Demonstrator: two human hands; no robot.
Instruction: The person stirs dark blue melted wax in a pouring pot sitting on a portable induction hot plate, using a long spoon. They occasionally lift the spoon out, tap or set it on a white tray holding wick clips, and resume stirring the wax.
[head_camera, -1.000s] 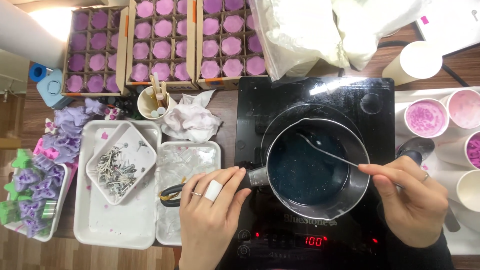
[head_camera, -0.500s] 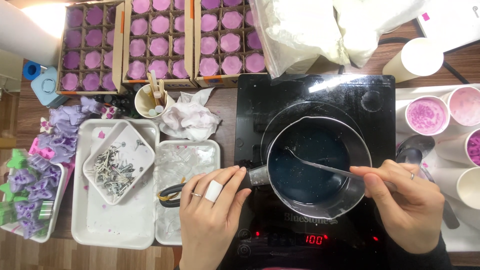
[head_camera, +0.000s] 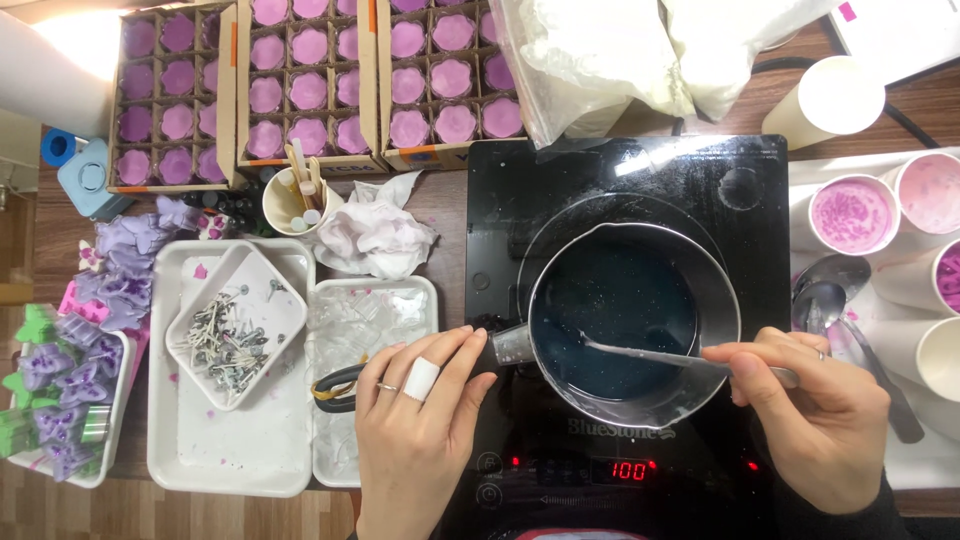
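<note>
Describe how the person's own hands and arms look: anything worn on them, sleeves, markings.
Both hands are bare, with no gloves. The left hand wears a thin ring on one finger and a white wrap or bandage around the next finger. The right hand has a thin ring too, and a dark sleeve shows at its wrist.

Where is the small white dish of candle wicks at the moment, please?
In the head view, the dish of wicks sits left of centre on the large white tray, just left of the left hand.
</note>
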